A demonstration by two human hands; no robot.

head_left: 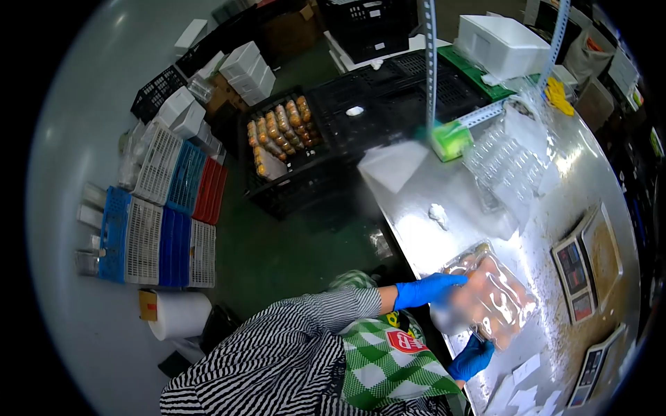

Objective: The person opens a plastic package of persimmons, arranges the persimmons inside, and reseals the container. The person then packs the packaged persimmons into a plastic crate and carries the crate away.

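A clear plastic pack (496, 295) with round pinkish-orange items inside is held over the metal table near its front edge. My left hand (431, 288), in a blue glove, grips the pack's upper left side. At the pack's lower edge my right hand (473, 357), also blue-gloved, has its fingers closed on the plastic. Part of the pack's left side is blurred. A crumpled white scrap (438, 215) lies on the table above the pack.
Two scales (574, 277) (590, 366) stand on the right. Clear plastic trays (505, 163), a green box (451, 141) and a metal post (431, 69) are farther back. A black crate (298, 165) holds packed orange items. White slips (520, 395) lie at the bottom.
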